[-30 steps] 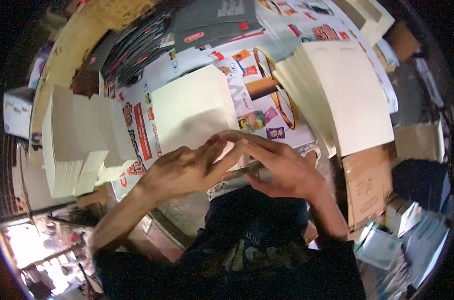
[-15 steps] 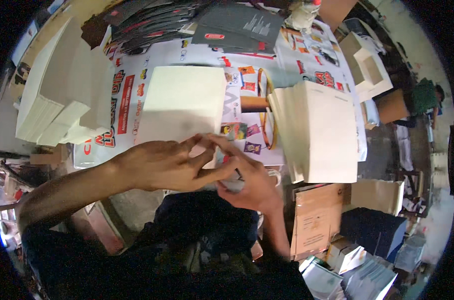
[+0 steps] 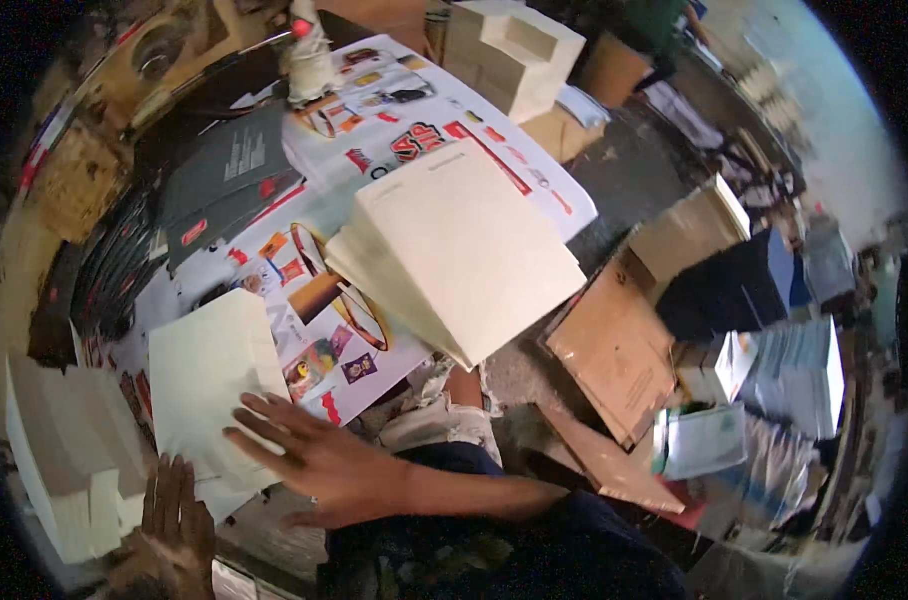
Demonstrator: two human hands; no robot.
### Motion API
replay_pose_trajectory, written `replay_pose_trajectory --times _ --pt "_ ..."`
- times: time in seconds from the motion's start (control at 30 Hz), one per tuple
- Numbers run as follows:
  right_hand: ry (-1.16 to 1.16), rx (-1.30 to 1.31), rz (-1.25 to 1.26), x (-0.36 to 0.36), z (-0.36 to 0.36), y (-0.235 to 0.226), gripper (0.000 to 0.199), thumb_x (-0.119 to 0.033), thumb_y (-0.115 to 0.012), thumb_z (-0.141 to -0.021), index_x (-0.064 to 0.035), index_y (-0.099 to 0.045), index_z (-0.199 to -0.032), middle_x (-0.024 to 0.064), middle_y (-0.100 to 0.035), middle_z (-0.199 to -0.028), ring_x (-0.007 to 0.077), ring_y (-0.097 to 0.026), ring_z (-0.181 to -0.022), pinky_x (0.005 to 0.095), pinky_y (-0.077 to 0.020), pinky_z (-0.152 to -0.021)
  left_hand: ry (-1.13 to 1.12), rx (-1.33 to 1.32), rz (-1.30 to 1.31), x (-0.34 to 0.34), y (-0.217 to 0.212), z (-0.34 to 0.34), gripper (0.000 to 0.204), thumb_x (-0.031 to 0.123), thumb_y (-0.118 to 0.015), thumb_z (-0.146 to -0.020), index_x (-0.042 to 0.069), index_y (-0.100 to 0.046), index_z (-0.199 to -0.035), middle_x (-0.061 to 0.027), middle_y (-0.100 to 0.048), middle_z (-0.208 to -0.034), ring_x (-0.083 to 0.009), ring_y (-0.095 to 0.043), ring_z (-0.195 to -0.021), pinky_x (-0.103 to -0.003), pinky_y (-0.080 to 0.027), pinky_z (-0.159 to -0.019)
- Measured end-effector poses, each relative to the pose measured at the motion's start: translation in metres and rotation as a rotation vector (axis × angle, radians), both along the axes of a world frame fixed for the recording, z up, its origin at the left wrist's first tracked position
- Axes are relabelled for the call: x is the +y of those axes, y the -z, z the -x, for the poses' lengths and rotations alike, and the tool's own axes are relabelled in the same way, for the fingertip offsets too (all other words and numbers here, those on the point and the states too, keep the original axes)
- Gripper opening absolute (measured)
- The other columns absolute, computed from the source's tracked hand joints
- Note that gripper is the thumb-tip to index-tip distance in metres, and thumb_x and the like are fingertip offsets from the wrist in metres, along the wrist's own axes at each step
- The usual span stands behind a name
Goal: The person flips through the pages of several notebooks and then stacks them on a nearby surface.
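A cream sheet or thin stack of paper (image 3: 214,365) lies at the left of the table, by its near edge. My right hand (image 3: 334,465) reaches over its near right corner, fingers spread and nothing gripped. Whether the fingertips press on the paper or hover just above it, I cannot tell. My left hand (image 3: 177,525) lies flat at the paper's near left corner, fingers stretched out, holding nothing. Right of this paper stands a thick, slightly fanned stack of cream paper (image 3: 474,250). Another cream stack, with uneven steps (image 3: 69,455), is beside my left hand.
A printed plastic sheet (image 3: 324,210) covers the table. Dark grey covers (image 3: 224,175) are piled at its far left, near a wrapped bottle (image 3: 307,60). Cream blocks (image 3: 514,55) stand at the back. Cardboard (image 3: 614,350) and bundled booklets (image 3: 789,375) occupy the floor at right.
My hands were together over the paper's near edge; now they are apart, both at its near side. The head view has swung right, so the table appears turned and shifted left.
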State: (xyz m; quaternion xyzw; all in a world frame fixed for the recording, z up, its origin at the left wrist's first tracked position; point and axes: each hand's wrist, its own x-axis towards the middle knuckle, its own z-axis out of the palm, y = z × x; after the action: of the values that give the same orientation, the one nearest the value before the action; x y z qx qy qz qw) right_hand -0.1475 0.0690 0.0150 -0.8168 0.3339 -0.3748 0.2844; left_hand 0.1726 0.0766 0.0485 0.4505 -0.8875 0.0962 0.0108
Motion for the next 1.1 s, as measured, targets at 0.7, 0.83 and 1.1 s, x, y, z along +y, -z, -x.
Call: replay_pose_trajectory --times 0.7,0.83,1.1 --pt "0.789 -0.741 -0.144 0.000 -0.031 0.051 0.027 -0.003 -0.061 -0.096 0.0094 -0.054 -0.119 0.0160 -0.061 -0.108 0.0220 -0.058 -0.096 0.0333 -0.0495 -0.083 -0.282 0.259 -0.037 -0.038 0.041 0.130 0.066 0.040 -0.044 -0.101 0.009 -0.026 -0.156 -0.0138 -0.023 -0.162 -0.0360 -0.014 -0.151 -0.060 0.001 -0.119" --pt "0.793 -0.633 -0.136 0.001 -0.025 0.060 0.031 -0.002 -0.061 -0.095 0.0099 -0.051 -0.122 0.0178 -0.059 -0.112 0.0231 -0.057 -0.099 0.0340 -0.0497 -0.084 -0.278 0.276 -0.043 -0.041 0.048 0.124 0.067 0.041 -0.045 -0.101 0.008 -0.026 -0.156 -0.0134 -0.024 -0.162 -0.0364 -0.016 -0.151 -0.060 -0.001 -0.119" --pt "0.733 -0.144 0.127 0.000 -0.012 0.048 0.026 -0.007 -0.064 -0.094 0.0075 -0.061 -0.115 0.0195 -0.067 -0.104 0.0267 -0.066 -0.091 0.0346 -0.0539 -0.079 -0.297 0.265 -0.057 -0.043 0.050 0.122 0.072 0.045 -0.045 -0.100 0.004 -0.025 -0.155 -0.0137 -0.025 -0.162 -0.0348 -0.014 -0.151 -0.066 -0.005 -0.115"
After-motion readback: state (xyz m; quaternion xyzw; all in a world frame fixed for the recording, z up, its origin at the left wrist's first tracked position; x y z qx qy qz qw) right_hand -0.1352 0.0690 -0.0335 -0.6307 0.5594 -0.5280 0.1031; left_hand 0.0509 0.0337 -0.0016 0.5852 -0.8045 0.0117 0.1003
